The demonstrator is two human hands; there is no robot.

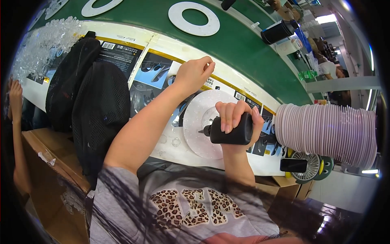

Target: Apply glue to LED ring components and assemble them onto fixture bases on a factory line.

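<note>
My right hand (239, 116) is wrapped round a black squeeze bottle (235, 132) with a pointed nozzle, tilted on its side so the tip points left. Beneath the nozzle lies a white speckled disc (197, 142) with a raised ring at its middle, partly hidden by the bottle and hand. My left hand (193, 75) is raised beyond the disc near the belt, its fingers curled together; whatever they might hold cannot be made out. Small clear plastic pieces (175, 142) rest on the table left of the disc.
A long stack of white discs (325, 132) lies at right, near a small fan (308, 164) and a phone (293, 165). Black mesh bags (101, 110) and clear plastic pieces (48, 40) are at left. White rings (176, 18) lie on the green belt (252, 61). Another person's hand (15, 99) shows far left.
</note>
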